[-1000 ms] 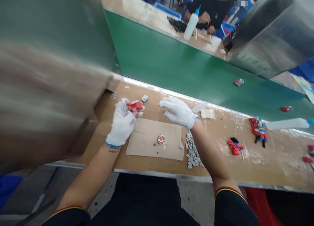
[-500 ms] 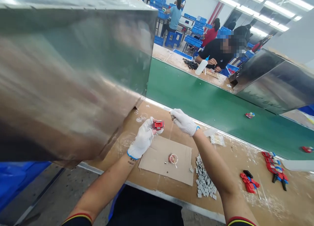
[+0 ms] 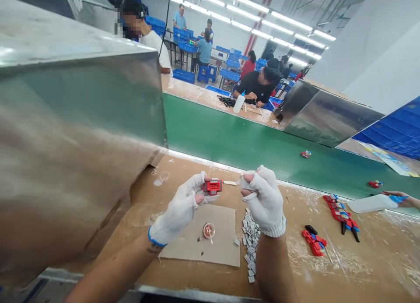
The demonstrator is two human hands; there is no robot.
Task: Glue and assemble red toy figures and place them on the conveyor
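My left hand [image 3: 179, 204], in a white glove with bare fingertips, grips a small red plastic part [image 3: 213, 187] with grey edges, its hollow side facing me. Close on the right, my right hand [image 3: 265, 200], gloved alike, has its fingers closed in a pinch. A thin white stick [image 3: 231, 183] seems to run from those fingertips toward the red part; what kind it is I cannot tell. Below the hands, a small round cup [image 3: 208, 230] with reddish contents and a pale stick in it stands on a cardboard sheet [image 3: 183, 248]. Small grey pieces [image 3: 251, 237] are heaped beside the cardboard.
Red and blue assemblies [image 3: 341, 213] and another such group [image 3: 314, 241] lie to the right. A green conveyor belt [image 3: 229, 132] runs behind the bench. A metal housing [image 3: 82, 141] blocks the left. Another person's hand [image 3: 402, 199] is by a white bottle [image 3: 374, 203].
My view has tilted up and swung left. My right hand has turned and come down level with the red part, which my left hand still holds. A co-worker's hand and bottle appear at right.
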